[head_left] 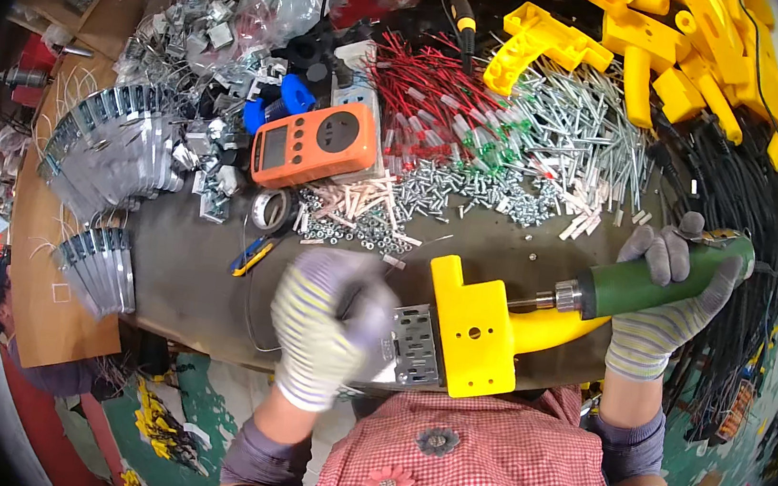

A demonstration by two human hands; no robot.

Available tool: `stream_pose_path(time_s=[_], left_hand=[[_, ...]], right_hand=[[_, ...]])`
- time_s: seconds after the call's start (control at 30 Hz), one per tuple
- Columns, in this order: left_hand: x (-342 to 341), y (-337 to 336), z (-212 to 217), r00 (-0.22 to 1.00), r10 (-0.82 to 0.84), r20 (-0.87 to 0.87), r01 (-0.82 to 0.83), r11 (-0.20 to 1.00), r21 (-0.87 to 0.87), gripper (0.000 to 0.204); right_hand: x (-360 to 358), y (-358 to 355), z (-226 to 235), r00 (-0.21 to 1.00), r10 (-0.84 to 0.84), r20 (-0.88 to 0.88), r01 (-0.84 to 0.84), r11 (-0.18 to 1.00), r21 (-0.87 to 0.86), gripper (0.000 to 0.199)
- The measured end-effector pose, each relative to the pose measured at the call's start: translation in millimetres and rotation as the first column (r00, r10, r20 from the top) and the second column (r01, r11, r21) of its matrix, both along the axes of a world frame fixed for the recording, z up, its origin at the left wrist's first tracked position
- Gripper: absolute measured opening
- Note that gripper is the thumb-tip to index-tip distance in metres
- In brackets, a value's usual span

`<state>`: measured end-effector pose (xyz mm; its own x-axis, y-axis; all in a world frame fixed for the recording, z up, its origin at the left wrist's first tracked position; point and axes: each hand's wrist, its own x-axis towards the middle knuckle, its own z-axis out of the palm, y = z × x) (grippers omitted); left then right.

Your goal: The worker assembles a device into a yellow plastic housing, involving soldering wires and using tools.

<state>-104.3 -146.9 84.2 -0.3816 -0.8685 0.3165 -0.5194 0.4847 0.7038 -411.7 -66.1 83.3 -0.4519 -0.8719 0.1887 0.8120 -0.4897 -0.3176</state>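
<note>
My right hand (665, 303) is wrapped round a green power screwdriver (643, 284) with a silver chuck. The tool lies almost level, and its bit points left at a yellow plastic housing (475, 330) with a curved handle. Whether the bit touches the housing I cannot make out. A perforated metal plate (416, 344) sticks out from the housing's left side. Beside that plate, my left hand (332, 323) in a striped glove is smeared by motion, so its fingers are unclear.
An orange multimeter (316, 143), tape roll (272, 210) and yellow-blue cutter (253, 256) lie behind my left hand. Beyond are red wires (426, 84), long screws (585, 121) and yellow housings (642, 41). Black cables (756, 218) hang at right; metal blades (116, 150) fan out left.
</note>
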Motion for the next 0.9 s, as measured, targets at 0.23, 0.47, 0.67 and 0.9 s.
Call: stream_pose_path(time_s=[0.23, 0.47, 0.67, 0.9], left_hand=[[24.8, -49.7, 2.9, 0.822, 0.144, 0.550, 0.015, 0.961, -0.274, 0.014], [11.8, -58.4, 10.1, 0.612, 0.183, 0.769, 0.097, 0.948, -0.302, 0.016], [-9.1, 28.1, 15.0, 0.996, -0.010, 0.093, 0.006, 0.999, 0.046, 0.015], [-14.0, 33.4, -1.1, 0.979, 0.010, 0.203, 0.011, 0.995, -0.099, 0.017]], right_hand=[[-4.0, 4.4, -7.7, 0.999, 0.039, 0.002, -0.038, 0.999, -0.037, 0.056], [-0.7, 3.6, -5.4, 0.998, 0.025, 0.051, -0.025, 1.000, -0.011, 0.057], [2.8, 2.0, -3.2, 0.996, 0.014, 0.084, -0.017, 0.999, 0.035, 0.057], [-2.5, 2.7, -7.7, 0.996, 0.012, 0.086, -0.013, 1.000, 0.016, 0.053]])
